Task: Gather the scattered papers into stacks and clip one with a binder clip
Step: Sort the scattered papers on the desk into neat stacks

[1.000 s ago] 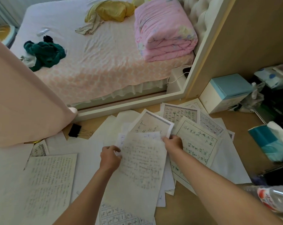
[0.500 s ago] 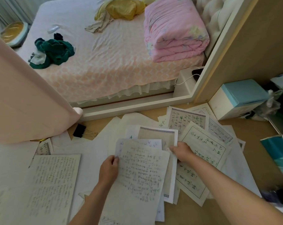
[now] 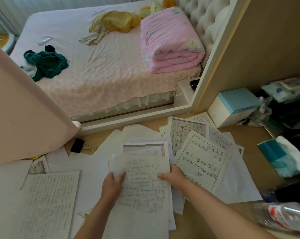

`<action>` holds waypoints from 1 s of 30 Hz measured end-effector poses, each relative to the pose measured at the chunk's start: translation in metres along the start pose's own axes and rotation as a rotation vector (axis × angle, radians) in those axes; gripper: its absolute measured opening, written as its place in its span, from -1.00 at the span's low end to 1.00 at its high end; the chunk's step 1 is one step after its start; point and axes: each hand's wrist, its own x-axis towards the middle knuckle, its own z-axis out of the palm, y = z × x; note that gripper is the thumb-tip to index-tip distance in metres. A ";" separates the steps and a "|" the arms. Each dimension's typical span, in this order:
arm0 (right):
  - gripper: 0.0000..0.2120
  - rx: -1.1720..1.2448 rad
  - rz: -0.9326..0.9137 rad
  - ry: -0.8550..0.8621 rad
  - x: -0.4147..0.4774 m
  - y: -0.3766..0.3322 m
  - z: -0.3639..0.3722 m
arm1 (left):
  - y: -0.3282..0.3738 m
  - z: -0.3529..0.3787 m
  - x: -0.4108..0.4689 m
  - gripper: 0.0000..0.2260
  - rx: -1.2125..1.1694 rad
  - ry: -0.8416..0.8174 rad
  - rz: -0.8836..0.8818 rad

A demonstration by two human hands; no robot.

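Observation:
A small stack of handwritten papers (image 3: 142, 180) is held over the wooden desk. My left hand (image 3: 112, 186) grips its left edge, thumb on top. My right hand (image 3: 175, 176) grips its right edge. More written sheets (image 3: 202, 159) fan out to the right, and a large handwritten sheet (image 3: 49, 204) lies at the lower left on several blank white sheets. A black binder clip (image 3: 78, 145) with wire handles lies on the desk, up and to the left of my hands, untouched.
A blue-topped box (image 3: 232, 107) stands at the right, with a teal tissue pack (image 3: 281, 156) and a plastic bottle (image 3: 283, 216) below it. A pink curtain (image 3: 25, 114) hangs at the left. A mirror behind the desk shows a bed.
My right hand slid down the stack's right side toward me, and both hands drew the sheets together into a neater pile. The view shifted a little.

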 end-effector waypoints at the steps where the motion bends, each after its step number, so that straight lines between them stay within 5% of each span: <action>1: -0.58 -0.048 -0.010 -0.002 -0.001 0.001 0.000 | 0.003 0.003 0.000 -0.75 0.026 0.012 0.006; 4: -0.67 -0.159 -0.034 0.062 0.006 0.002 0.003 | 0.009 0.016 0.007 -0.74 0.237 0.026 0.110; 7: -0.69 -0.345 -0.067 0.278 0.012 -0.004 0.005 | 0.014 0.025 0.017 -0.53 0.487 0.065 0.123; 9: -0.56 -0.465 -0.018 0.434 0.015 -0.009 0.005 | 0.016 0.028 0.022 -0.40 0.453 0.057 0.064; 13: -0.32 -0.200 0.081 0.414 0.019 -0.020 0.012 | 0.013 0.030 0.026 -0.24 0.196 -0.004 -0.039; 16: -0.42 -0.166 0.144 0.304 0.019 -0.023 0.014 | 0.013 0.028 0.021 -0.36 0.106 -0.090 -0.121; 21: -0.75 -0.270 0.041 0.325 0.017 -0.014 0.006 | 0.024 0.019 0.006 -0.86 0.089 -0.184 -0.079; 30: -0.82 -0.055 -0.040 0.397 -0.004 -0.005 -0.060 | 0.080 0.064 -0.005 -0.79 0.052 -0.309 0.142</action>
